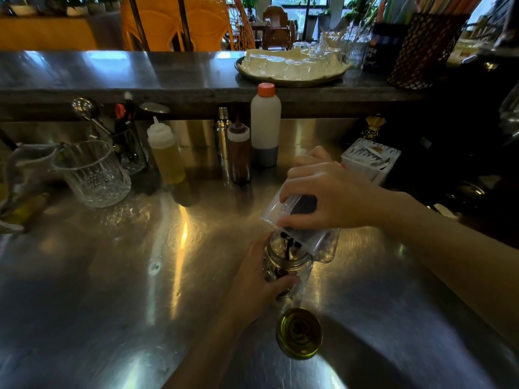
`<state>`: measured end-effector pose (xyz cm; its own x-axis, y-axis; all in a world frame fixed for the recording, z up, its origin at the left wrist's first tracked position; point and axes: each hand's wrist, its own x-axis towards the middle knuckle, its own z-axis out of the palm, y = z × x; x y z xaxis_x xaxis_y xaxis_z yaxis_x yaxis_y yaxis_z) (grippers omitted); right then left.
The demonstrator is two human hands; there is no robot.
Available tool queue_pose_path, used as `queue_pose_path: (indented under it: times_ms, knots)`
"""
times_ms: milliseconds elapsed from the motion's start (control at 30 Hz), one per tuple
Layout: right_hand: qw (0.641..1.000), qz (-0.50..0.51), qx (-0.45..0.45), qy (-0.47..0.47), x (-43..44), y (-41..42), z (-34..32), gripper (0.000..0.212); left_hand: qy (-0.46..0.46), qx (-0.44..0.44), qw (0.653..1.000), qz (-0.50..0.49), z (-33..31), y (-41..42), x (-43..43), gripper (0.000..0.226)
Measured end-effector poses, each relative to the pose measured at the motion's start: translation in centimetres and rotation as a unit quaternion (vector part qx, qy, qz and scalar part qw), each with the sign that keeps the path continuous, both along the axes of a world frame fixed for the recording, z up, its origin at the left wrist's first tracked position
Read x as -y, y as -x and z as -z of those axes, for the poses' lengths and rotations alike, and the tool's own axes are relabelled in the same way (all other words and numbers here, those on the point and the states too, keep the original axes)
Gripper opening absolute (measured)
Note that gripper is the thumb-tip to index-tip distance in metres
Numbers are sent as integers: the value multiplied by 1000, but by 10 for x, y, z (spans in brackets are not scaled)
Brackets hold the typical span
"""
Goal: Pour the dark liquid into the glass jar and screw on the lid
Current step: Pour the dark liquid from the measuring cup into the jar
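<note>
A small glass jar (292, 262) stands upright on the steel counter, its mouth uncovered. My left hand (252, 284) wraps around its left side. My right hand (325, 195) grips a clear plastic cup (295, 220) tilted over the jar. A thin stream of dark liquid (288, 248) runs from the cup's rim into the jar, and some dark liquid sits at the jar's bottom. The gold lid (299, 334) lies flat on the counter just in front of the jar, apart from it.
At the back stand a yellow squeeze bottle (165, 153), a brown squeeze bottle (238, 153) and a white bottle with an orange cap (265, 127). A cut-glass tumbler (92, 172) is at the left. A white box (370, 160) sits right of my hand.
</note>
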<state>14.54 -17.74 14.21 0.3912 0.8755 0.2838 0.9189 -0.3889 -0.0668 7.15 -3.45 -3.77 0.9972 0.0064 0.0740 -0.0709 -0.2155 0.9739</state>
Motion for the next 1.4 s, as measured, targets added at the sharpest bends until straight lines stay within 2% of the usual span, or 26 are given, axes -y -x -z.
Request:
queue_pose_path:
  times_ms: [767, 1000, 1400]
  knots:
    - [999, -32, 40, -11, 5, 2, 2, 42, -15, -21, 1000, -1, -7, 5, -1, 73]
    - [997, -43, 58, -20, 5, 1, 4, 35, -20, -10, 1000, 6, -9, 4, -1, 71]
    - [995, -70, 70, -26, 5, 3, 7, 35, -42, -7, 999, -4, -10, 5, -2, 71]
